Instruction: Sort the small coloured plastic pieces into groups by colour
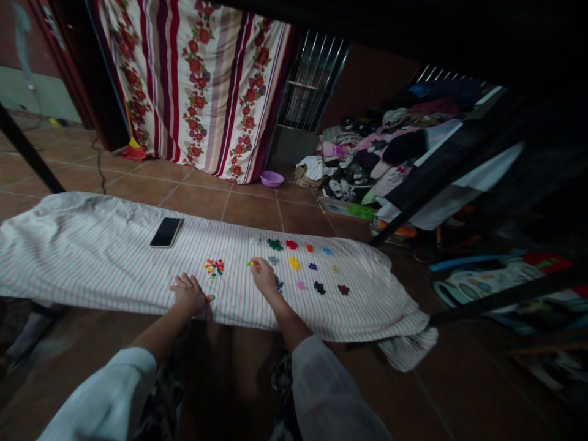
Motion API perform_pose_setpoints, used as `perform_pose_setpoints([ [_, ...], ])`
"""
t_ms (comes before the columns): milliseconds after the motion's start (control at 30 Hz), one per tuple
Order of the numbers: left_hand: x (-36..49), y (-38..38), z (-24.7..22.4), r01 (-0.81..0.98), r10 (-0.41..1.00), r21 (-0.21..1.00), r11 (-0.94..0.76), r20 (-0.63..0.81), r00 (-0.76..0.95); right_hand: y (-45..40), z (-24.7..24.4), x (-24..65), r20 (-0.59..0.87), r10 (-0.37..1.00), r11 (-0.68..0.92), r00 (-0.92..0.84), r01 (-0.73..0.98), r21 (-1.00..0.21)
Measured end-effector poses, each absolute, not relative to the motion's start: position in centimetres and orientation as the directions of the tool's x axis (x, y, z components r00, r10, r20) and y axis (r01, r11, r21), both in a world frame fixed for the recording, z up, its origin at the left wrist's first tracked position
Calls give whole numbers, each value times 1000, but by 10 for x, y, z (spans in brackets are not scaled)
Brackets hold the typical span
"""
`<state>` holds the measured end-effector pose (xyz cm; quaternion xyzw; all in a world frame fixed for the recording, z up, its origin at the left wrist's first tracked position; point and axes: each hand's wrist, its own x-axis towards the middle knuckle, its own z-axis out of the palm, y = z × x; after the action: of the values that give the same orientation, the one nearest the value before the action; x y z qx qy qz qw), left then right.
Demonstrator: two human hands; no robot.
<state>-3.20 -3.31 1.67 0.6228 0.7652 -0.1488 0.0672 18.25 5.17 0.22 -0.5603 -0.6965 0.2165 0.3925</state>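
Note:
My left hand (189,295) lies palm down near the front edge of the striped cloth, fingers spread, holding nothing. Just beyond it is a loose mixed heap of small pieces (214,267) in red, orange, yellow and green. My right hand (264,277) is pinched at a small yellow-green piece (250,263); whether more pieces lie under the fingers is hidden. Around that hand, small pieces sit in single-colour piles, among them green (274,245), grey (273,260), red (291,244), yellow (294,263) and dark blue-grey (278,283), the last partly covered by my wrist.
Farther right are pink (301,285), black (319,288) and brown (343,290) piles. A phone (166,233) rests on the striped cloth (105,245) at left. Beyond stand a purple basin (272,179), a floral curtain (197,86) and heaped clothes (367,153).

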Motion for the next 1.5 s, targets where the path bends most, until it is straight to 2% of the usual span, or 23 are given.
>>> perform_pose_setpoints([
  [200, -30, -36, 23, 972, 932, -164, 168, -294, -210, 63, 5, 241, 316, 946, 164, 78, 723, -671],
  [500, -31, -36, 19, 972, 944, -177, 152, -265, -196, 76, 15, 305, 253, 948, -67, 192, 899, -432],
  [867, -28, -38, 25, 964, 938, -225, 139, -281, -201, 84, 16, 311, 173, 976, -84, 129, 966, -245],
  [1000, -26, -39, 29, 964, 940, -227, 136, -278, -198, 84, 14, 311, 186, 976, -63, 109, 970, -235],
  [1200, -25, -39, 32, 961, 927, -243, 135, -310, -209, 81, 12, 312, 237, 968, -8, 83, 954, -300],
  [1500, -25, -36, 33, 966, 911, -196, 166, -344, -226, 74, 8, 300, 326, 944, 71, 50, 934, -349],
])
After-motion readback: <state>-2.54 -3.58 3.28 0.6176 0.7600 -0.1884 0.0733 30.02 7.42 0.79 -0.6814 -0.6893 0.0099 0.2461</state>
